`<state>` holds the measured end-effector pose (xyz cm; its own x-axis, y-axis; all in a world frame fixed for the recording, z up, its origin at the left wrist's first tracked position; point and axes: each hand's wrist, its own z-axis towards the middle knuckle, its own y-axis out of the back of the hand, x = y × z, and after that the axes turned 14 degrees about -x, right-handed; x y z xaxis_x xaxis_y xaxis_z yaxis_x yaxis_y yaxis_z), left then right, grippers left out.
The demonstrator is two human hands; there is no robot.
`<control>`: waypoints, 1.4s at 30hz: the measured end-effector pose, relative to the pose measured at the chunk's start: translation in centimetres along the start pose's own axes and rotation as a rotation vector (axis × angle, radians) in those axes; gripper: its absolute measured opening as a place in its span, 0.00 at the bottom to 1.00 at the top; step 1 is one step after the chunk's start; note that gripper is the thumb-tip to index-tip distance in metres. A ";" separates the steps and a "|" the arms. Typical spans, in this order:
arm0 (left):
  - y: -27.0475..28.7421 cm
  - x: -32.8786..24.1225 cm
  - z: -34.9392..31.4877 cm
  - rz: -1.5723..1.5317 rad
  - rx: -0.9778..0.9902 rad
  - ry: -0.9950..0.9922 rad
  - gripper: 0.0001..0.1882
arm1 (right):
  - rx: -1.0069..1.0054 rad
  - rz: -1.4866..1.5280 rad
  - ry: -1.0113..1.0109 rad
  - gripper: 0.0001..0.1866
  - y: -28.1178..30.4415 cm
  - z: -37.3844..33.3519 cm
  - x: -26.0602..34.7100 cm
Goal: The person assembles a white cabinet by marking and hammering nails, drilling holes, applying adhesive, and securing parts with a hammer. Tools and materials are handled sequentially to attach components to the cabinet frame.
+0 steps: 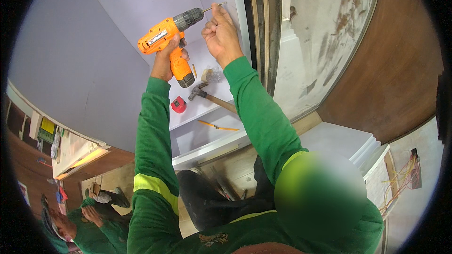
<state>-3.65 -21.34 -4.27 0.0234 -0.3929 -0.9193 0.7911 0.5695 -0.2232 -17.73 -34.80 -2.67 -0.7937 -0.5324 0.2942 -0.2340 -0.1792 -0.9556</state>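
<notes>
My left hand point(165, 61) is closed round the grip of an orange cordless drill point(159, 36) with a black chuck point(188, 19). The drill points up and to the right, toward the white side panel point(239, 28) of the cabinet. Out of the chuck runs a thin drill bit point(206, 9). Near the bit's tip, my right hand point(221, 35) pinches it between thumb and finger, close to the panel. Below the drill, on the white shelf, lie a claw hammer point(217, 102), a red tape measure point(178, 105), a pencil point(194, 70) and a small clear plastic bag point(214, 75).
A thin yellow strip, perhaps a folding rule point(219, 126), lies in the compartment below the shelf. Dark wooden edging point(266, 28) stands right of the cabinet. Loose wires point(408, 176) hang from a wall opening at the right. Another person point(94, 228) is at the lower left.
</notes>
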 end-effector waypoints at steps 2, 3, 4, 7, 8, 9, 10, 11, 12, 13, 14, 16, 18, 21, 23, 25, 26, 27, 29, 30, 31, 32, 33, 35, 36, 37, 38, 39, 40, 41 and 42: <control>-0.4 -0.2 -0.2 0.004 -0.005 -0.020 0.21 | 0.025 0.024 0.004 0.17 -0.3 0.2 0.1; -0.5 -0.2 -0.3 0.005 -0.008 -0.029 0.21 | 0.035 0.034 0.006 0.17 -0.3 0.2 0.1; -0.5 -0.2 -0.4 0.036 -0.015 -0.049 0.20 | 0.023 0.040 0.004 0.17 -0.3 0.1 0.1; -0.5 -0.3 -0.5 0.096 -0.020 -0.099 0.20 | 0.006 0.057 -0.001 0.17 0.0 0.3 0.0; -0.6 -0.2 -0.4 0.093 -0.012 -0.105 0.20 | 0.010 0.062 -0.002 0.17 0.1 0.6 -0.1; -0.6 -0.1 -0.4 0.091 -0.006 -0.109 0.20 | 0.011 0.069 -0.005 0.17 0.1 0.5 -0.1; -0.5 -0.1 -0.2 0.100 0.001 -0.111 0.20 | 0.002 0.076 -0.003 0.16 0.1 0.4 -0.1; -0.4 -0.2 0.0 0.108 0.009 -0.113 0.20 | -0.006 0.083 -0.001 0.16 -0.1 0.5 -0.2; -0.3 -0.5 0.3 0.118 0.018 -0.116 0.20 | -0.014 0.093 0.001 0.16 -0.2 0.5 -0.3; -0.1 -0.8 0.6 0.119 0.022 -0.105 0.20 | -0.022 0.110 0.008 0.16 -0.4 0.5 -0.4; 0.1 -1.2 0.9 0.121 0.025 -0.094 0.20 | -0.030 0.127 0.015 0.15 -0.7 0.5 -0.5; 0.0 -1.7 1.1 0.109 0.018 -0.060 0.23 | -0.048 0.206 0.018 0.15 -0.9 0.4 -0.7; -0.2 -2.1 1.1 0.122 0.030 -0.046 0.23 | -0.057 0.328 0.014 0.14 -1.2 0.4 -0.7; -0.4 -2.2 1.2 0.133 0.038 -0.042 0.23 | -0.107 0.435 -0.029 0.13 -1.9 0.4 -1.0; -0.4 -2.5 0.9 0.151 0.042 -0.051 0.23 | -0.100 0.446 -0.008 0.13 -2.1 0.2 -1.4; -0.4 -2.6 0.9 0.165 0.050 -0.067 0.23 | -0.092 0.446 0.006 0.12 -2.1 0.4 -1.6; -0.4 -2.7 1.0 0.174 0.053 -0.078 0.22 | -0.088 0.445 0.009 0.12 -2.1 0.6 -1.6; -0.4 -2.5 0.9 0.180 0.053 -0.083 0.21 | -0.090 0.439 0.011 0.12 -2.0 0.6 -1.6; -0.3 -2.2 0.9 0.185 0.052 -0.089 0.20 | -0.082 0.439 0.013 0.11 -1.9 0.7 -1.6; -0.2 -2.2 1.0 0.189 0.049 -0.092 0.20 | -0.076 0.442 0.012 0.10 -1.9 0.9 -1.6; -0.1 -2.2 1.1 0.193 0.047 -0.096 0.20 | -0.068 0.447 0.004 0.10 -1.9 0.9 -1.6; 0.0 -2.2 1.1 0.189 0.051 -0.097 0.20 | -0.060 0.451 -0.004 0.10 -1.8 1.0 -1.7; 0.0 -2.0 1.1 0.182 0.056 -0.097 0.20 | -0.051 0.454 -0.009 0.10 -1.7 1.1 -1.6; 0.0 -1.6 1.2 0.171 0.052 -0.097 0.20 | -0.039 0.440 0.000 0.10 -1.5 1.2 -1.6; -0.1 -1.6 1.1 0.169 0.042 -0.095 0.19 | -0.033 0.435 0.002 0.10 -1.5 1.2 -1.7; -0.1 -1.6 1.1 0.167 0.030 -0.094 0.19 | -0.029 0.427 0.002 0.10 -1.5 1.2 -1.7; -0.2 -1.5 0.9 0.163 0.028 -0.097 0.19 | -0.024 0.419 0.002 0.11 -1.4 1.2 -1.7; -0.2 -1.3 0.8 0.156 0.023 -0.102 0.18 | -0.016 0.407 0.002 0.11 -1.4 1.2 -1.7; -0.2 -1.0 0.7 0.149 0.018 -0.108 0.18 | -0.020 0.399 -0.001 0.11 -1.4 1.2 -1.8; 0.4 -0.7 0.6 0.122 0.012 -0.105 0.18 | -0.023 0.390 -0.005 0.11 -1.5 1.2 -2.1; 1.4 -0.2 0.5 0.106 -0.001 -0.104 0.18 | -0.026 0.388 -0.018 0.11 -1.6 1.0 -2.6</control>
<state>-2.30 -20.81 -4.20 0.1697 -0.4035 -0.8991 0.7805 0.6121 -0.1274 -14.75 -33.99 -1.92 -0.8162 -0.5708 -0.0894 0.0677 0.0591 -0.9960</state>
